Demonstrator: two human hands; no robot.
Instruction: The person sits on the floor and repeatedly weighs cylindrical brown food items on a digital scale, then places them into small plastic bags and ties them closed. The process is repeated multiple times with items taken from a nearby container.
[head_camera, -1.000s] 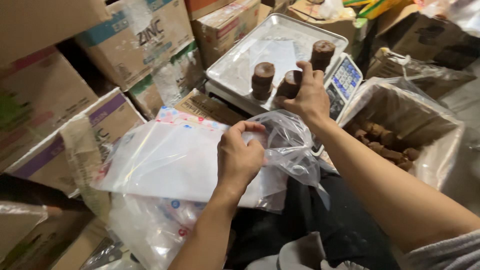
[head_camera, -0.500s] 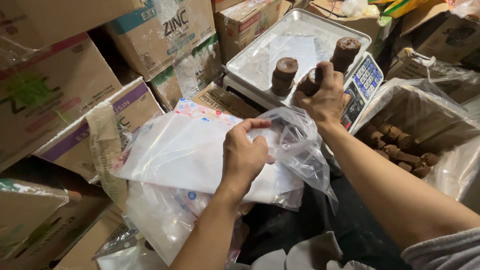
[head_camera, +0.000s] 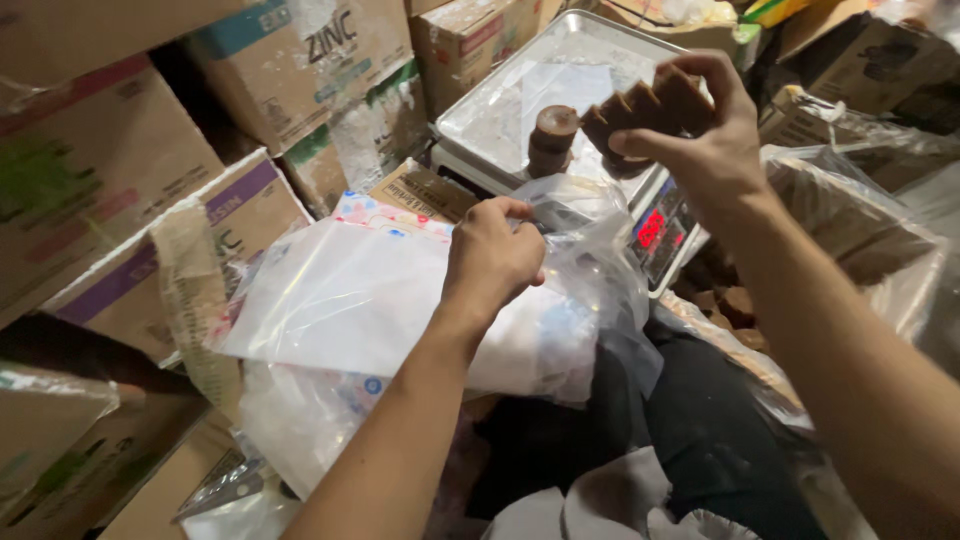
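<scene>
- Our left hand is pinching the clear plastic bag, grip closed on its mouth.
- Our right hand, at two o'clock from it, is clasping a stack of brown discs, long axis running eight-to-two, above the scale tray.

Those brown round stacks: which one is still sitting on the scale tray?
The short upright stack near the middle of the metal tray. The other stack is lifted clear, tilted sideways in the right hand.

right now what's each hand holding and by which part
The right hand grips a row of brown discs by its right end, above the scale tray. The left hand pinches the clear plastic bag at its upper edge.
</scene>
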